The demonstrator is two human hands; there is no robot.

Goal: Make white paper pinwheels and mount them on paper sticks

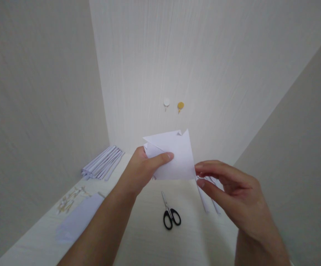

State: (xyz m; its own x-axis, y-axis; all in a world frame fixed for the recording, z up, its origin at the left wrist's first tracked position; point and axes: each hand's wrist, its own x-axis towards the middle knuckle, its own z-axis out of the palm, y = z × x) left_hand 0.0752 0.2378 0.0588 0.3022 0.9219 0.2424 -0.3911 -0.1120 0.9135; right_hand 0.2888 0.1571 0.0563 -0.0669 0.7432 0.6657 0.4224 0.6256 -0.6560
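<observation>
Holding a folded white paper [174,157] up above the desk [146,244], the left hand [140,171] grips its left side, thumb pressed flat across the front and fingers hidden behind, while the right hand [232,188] pinches the lower right corner between fingertips, the other fingers loosely extended. The sheet shows a diagonal fold with small tabs poking out at the top edge. To fold it well, it seems wise to keep the edges lined up before pressing any crease, and to hold the left thumb steady as an anchor. Directly below the paper, black-handled scissors [170,214] lie closed on the desk, and a couple of rolled paper tubes [209,201] lie just under the right hand. Farther left sit a bundle of rolled tubes [102,162], a flat pale sheet [80,218] and some small yellowish scraps [69,199]. Pale walls close in on three sides; two small round hooks [173,104], one white, one gold, hang on the far wall.
</observation>
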